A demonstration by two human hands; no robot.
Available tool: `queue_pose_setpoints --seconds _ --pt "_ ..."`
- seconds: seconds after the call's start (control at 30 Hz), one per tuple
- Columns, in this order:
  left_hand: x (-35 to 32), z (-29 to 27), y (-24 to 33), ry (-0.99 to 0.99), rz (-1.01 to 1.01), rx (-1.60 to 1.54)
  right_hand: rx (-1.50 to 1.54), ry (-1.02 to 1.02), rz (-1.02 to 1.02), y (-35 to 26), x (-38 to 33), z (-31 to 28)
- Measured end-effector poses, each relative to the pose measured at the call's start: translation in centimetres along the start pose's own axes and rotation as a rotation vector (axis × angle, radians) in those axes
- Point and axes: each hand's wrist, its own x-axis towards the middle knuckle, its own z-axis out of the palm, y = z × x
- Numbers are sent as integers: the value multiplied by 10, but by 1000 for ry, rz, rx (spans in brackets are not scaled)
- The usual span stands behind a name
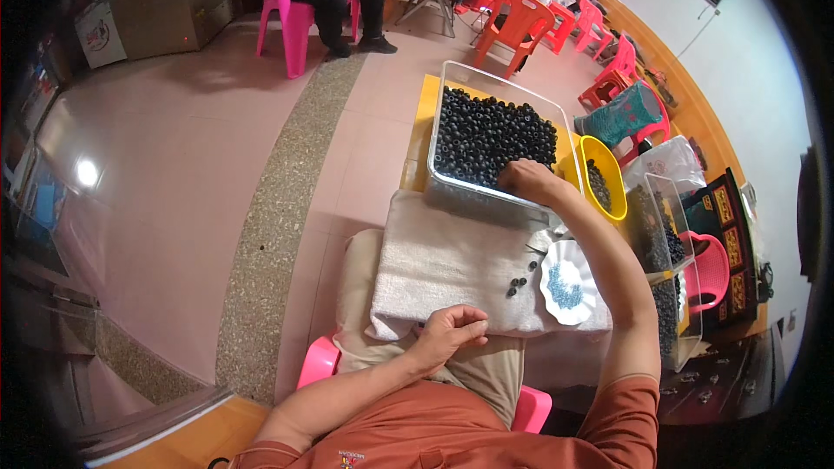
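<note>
From where I stand, I see a person in a rust-coloured shirt (408, 430), seated on a pink plastic chair (320, 363). The right hand (528, 181) is over the near right part of a clear plastic bin (482, 195), and its bent fingers are down at the black beads (491, 135) which fill it. These fingertips are hidden from me, so I cannot tell if they grip a bead. The left hand (452, 336) is at the near edge of a whitish towel (452, 260), above the lap. Its fingers are curved and the thumb is close to them, but I cannot tell if something very small is held between.

On the towel lie a few loose black beads (519, 282). Just beside them, to the right, is a white scalloped dish (556, 254) with tiny blue beads (566, 293) in it, partly below the right forearm. The bin is beyond the towel, on a yellow board (419, 143). To the right of the bin is a yellow basin (599, 148), with small dark pieces (599, 184) inside. Farther away, another person (330, 0) in dark trousers sits on a pink armchair (295, 26).
</note>
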Motion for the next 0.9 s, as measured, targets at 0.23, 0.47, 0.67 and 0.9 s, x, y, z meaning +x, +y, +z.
queue_pose_setpoints --seconds 0.23,0.47,0.67,0.9 --pt "-1 2 1 6 8 6 119 -73 -17 24 10 17" --pt "0 1 0 -9 14 2 59 43 -20 45 20 42" --pt "0 0 -1 -19 16 3 140 25 -145 51 26 46" --pt "-1 1 1 3 9 -2 293 -13 19 9 9 11"
